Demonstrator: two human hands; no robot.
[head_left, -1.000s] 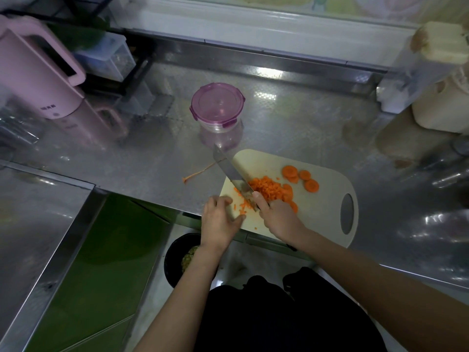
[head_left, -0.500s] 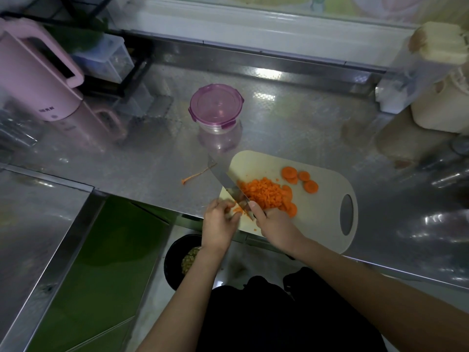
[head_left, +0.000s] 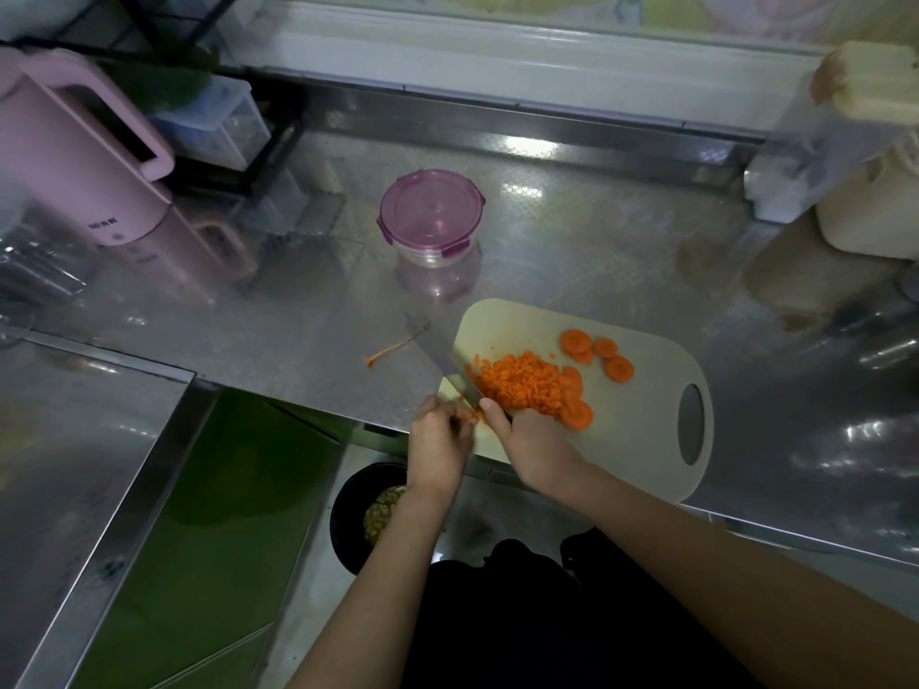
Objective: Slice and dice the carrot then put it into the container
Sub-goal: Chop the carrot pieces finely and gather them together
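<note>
My right hand [head_left: 527, 440] grips the knife [head_left: 437, 355] at the left edge of the cutting board [head_left: 646, 425]. My left hand [head_left: 437, 440] pinches a carrot bit [head_left: 472, 416] there.

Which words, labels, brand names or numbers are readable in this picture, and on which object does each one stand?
Pink kettle: one short dark print low on its front, too small and blurred to read.
No other text shows anywhere else in the picture.
</note>
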